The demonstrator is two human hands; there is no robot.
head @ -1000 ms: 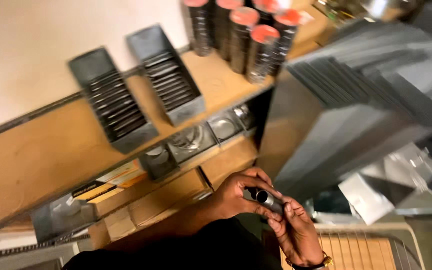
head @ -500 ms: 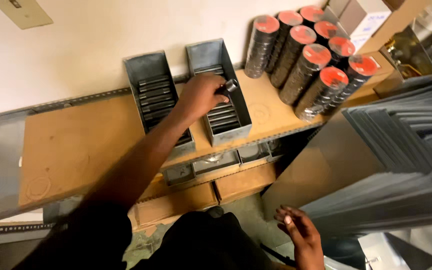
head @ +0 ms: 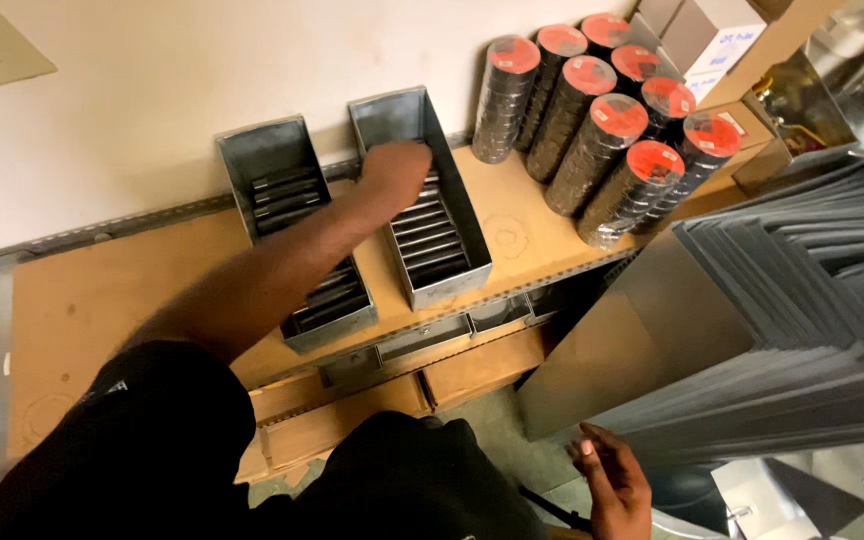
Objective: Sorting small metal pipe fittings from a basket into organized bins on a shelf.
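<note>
Nearest, the right hand (head: 614, 490) hangs low with fingers spread, its grip released and holding nothing, just beside the leaning stack of grey metal sheets (head: 752, 330). Farther off, the left hand (head: 395, 172) reaches over the shelf (head: 102, 300) into the right tray (head: 422, 200), above its rows of dark slotted pieces. To do this well, I judge the hand should come down square between the tray walls, without nudging the left tray (head: 297, 230) beside it. Motion blur hides the left fingers, so I cannot tell whether that grip is clenched on anything. Beyond stand red-capped rolls (head: 602, 120); their far ends are cut off.
</note>
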